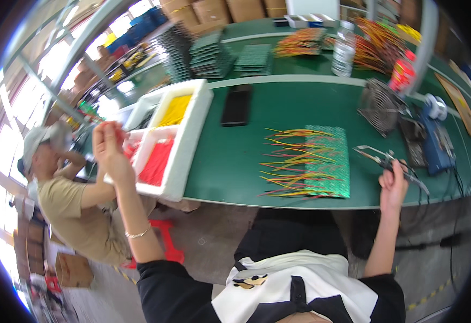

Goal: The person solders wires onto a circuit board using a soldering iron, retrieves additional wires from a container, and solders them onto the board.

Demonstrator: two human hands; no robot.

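My left hand is raised at the left over the white foam tray, fingers pinched together on a small red bunch, blurred, which looks like the red wires in the tray. Yellow wires and black pieces fill other compartments. At the right table edge, my right hand has its fingers curled at a silver two-pronged tool with a dark middle; its exact kind is unclear. To its left lies a green circuit board panel with red and yellow wires sticking out leftward.
A black phone lies on the green table. A fan, a blue device and a red bottle stand at right. Behind are a clear bottle and stacked boards. A co-worker sits at left.
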